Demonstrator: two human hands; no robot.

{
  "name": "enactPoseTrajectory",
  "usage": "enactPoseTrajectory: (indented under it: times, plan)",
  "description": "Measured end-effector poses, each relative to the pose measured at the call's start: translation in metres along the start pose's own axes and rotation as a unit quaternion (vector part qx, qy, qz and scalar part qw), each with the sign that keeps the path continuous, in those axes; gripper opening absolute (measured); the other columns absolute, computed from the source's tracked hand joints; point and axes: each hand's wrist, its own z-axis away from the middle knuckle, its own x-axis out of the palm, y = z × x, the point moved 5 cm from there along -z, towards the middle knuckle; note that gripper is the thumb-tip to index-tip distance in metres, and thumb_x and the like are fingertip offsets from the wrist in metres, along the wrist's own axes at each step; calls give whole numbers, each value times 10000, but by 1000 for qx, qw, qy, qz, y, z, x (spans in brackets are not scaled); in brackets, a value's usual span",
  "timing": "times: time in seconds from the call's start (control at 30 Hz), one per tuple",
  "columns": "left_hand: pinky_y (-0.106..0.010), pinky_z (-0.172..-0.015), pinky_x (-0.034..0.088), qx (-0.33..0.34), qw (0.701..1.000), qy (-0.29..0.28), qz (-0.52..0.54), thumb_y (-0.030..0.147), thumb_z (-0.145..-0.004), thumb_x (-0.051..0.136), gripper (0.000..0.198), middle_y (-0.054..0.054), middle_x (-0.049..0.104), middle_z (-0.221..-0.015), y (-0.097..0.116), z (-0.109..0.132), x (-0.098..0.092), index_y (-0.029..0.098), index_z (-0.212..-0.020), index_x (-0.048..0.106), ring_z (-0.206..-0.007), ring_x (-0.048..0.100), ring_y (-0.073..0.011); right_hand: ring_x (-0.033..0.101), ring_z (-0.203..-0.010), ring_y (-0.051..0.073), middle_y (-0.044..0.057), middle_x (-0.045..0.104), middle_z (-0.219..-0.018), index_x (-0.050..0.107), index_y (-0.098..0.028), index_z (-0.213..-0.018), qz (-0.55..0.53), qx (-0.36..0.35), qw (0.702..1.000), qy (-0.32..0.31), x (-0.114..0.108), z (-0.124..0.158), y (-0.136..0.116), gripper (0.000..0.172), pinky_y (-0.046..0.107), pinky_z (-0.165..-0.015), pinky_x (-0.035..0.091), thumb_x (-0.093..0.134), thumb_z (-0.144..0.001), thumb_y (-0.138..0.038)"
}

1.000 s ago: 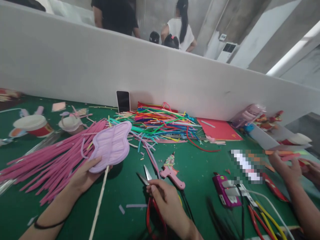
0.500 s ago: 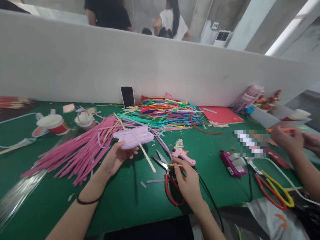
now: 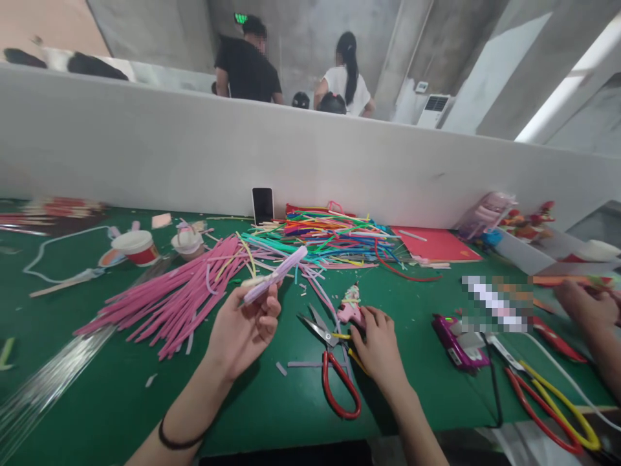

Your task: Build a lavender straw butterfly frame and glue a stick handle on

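Above the green table, my left hand (image 3: 250, 323) holds a lavender fuzzy piece (image 3: 276, 277), now seen nearly edge-on, its fingers closed around the lower part. My right hand (image 3: 377, 340) is wrapped on the handle of a pink glue gun (image 3: 350, 313), which rests on the table with a decorated nozzle end pointing away. Red-handled scissors (image 3: 341, 385) lie with blades parted between my hands. Yellow handles (image 3: 358, 360) show partly beneath my right hand. Pink fuzzy sticks (image 3: 169, 298) spread out left of my left hand.
A pile of coloured sticks (image 3: 334, 236), a phone (image 3: 262, 206) and a red sheet (image 3: 431, 244) lie at the back. Cups (image 3: 140, 248) stand left. A purple power strip (image 3: 458, 346) and another person's hand (image 3: 585, 304) are at right.
My left hand has turned the lavender piece from flat to nearly edge-on and raised it. My right hand has moved onto the glue gun's handle. The camera view has tilted up.
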Motion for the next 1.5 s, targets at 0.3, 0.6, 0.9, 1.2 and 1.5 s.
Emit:
enactPoseTrajectory:
  times: [0.3, 0.6, 0.9, 1.2, 1.5]
  plan:
    - [-209, -456, 481, 12, 997, 36, 66, 161, -895, 488, 316, -82, 740, -839, -24, 5, 12, 125, -1174, 634, -719, 692, -179, 502, -1126, 348, 202, 600, -1241, 583, -83, -1315, 38, 15, 998, -43, 5, -7, 3, 468, 459, -960, 443, 567, -939, -359]
    - [-212, -443, 471, -26, 986, 73, 150, 262, -985, 432, 313, -63, 669, -668, -47, 21, 26, 139, -847, 685, -617, 632, -158, 542, -966, 312, 163, 623, -1117, 646, -144, -1223, 81, -5, 994, -76, 8, -23, 9, 422, 413, -839, 468, 633, -914, -432]
    - [-215, -463, 473, -11, 989, 15, 146, 310, -1014, 399, 346, -48, 623, -681, -38, 17, 28, 139, -840, 645, -596, 593, -131, 472, -1233, 361, 197, 556, -1309, 533, -131, -1355, -64, -40, 997, 17, -31, -33, -27, 492, 544, -1035, 426, 520, -963, -427]
    - [-143, -412, 404, -43, 997, 28, 52, 316, -1026, 369, 400, -1, 472, -586, -35, 16, 32, 142, -735, 581, -488, 483, -75, 513, -1308, 259, 102, 600, -1379, 556, -243, -1360, -371, -222, 897, -95, -48, -130, -123, 483, 441, -1105, 387, 557, -942, -483]
    - [-255, -553, 493, 203, 835, 48, -509, 490, -891, 614, 371, -80, 676, -707, 76, 11, -5, 148, -814, 737, -653, 626, -185, 540, -713, 133, -19, 645, -797, 675, -204, -906, -536, -10, 844, -3, -35, -140, -106, 273, 239, -671, 428, 648, -869, -473]
